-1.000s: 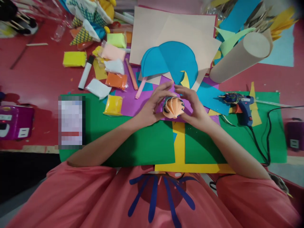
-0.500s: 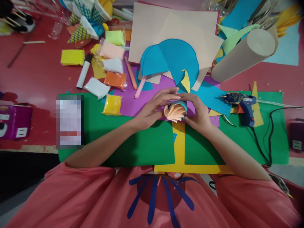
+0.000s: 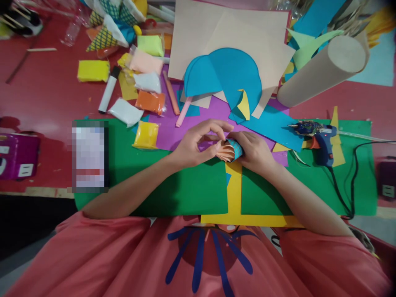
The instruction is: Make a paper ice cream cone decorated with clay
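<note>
Between my hands is a small paper cone (image 3: 237,150) with a blue patterned outside and a peach pleated paper fan (image 3: 226,152) filling its mouth. My right hand (image 3: 254,152) wraps round the blue side, its fingers closed on it. With thumb and fingertips my left hand (image 3: 198,145) pinches the edge of the pleated paper. The cone lies tilted, its pleated mouth turned to the left and towards me. My right fingers hide its far end. Beneath both hands are green sheets (image 3: 192,185), a yellow strip (image 3: 234,194) and purple paper (image 3: 173,138).
A glue gun (image 3: 321,140) with its cord lies at the right, beside a thick cardboard tube (image 3: 321,74). Blue rounded cutouts (image 3: 235,74) rest on beige sheets (image 3: 198,33). Clay packets (image 3: 150,102), a marker (image 3: 109,90) and a phone (image 3: 89,156) are at the left.
My left fingers have come down from above the cone and now pinch the pleats. The cone has turned, showing more blue side, and my right hand has closed over it.
</note>
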Available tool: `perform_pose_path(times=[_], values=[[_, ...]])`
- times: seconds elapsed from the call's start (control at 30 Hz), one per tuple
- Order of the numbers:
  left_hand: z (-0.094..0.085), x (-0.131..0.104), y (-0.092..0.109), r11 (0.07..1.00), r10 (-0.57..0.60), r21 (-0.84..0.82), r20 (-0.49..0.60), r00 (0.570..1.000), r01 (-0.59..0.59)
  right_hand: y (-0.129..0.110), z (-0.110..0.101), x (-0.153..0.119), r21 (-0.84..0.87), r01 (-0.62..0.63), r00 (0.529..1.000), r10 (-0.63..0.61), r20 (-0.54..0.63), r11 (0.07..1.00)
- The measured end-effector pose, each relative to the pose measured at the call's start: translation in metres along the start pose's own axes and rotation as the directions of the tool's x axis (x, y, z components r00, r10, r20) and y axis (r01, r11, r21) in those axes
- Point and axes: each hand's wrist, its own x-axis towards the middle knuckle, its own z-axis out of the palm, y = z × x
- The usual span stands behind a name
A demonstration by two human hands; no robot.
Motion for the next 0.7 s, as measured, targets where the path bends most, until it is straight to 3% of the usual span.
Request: perform_pose_path(times=[0.13, 0.27, 0.53, 0.7], values=[[-0.003, 0.0031, 0.0068, 0.951, 0.164, 0.26, 0.042, 0.986, -0.169, -0.0028, -0.0029, 0.0018, -0.105, -0.02, 1.0, 0.02, -0.001, 0.994], [-0.0011, 0.0043, 0.0089, 0.9, 0.196, 0.388, 0.05, 0.979, -0.2, -0.0048, -0.0033, 0.0021, -0.128, -0.051, 0.998, 0.055, 0.03, 0.991], [-0.0014, 0.0017, 0.004, 0.895, 0.148, 0.407, 0.115, 0.982, -0.183, -0.0076, -0.0054, 0.0012, -0.123, -0.077, 0.989, 0.091, 0.115, 0.989], [0.0003, 0.0011, 0.003, 0.907, 0.153, 0.385, 0.078, 0.985, -0.171, -0.0097, -0.0016, -0.0008, -0.184, -0.095, 0.988, 0.116, 0.103, 0.978]])
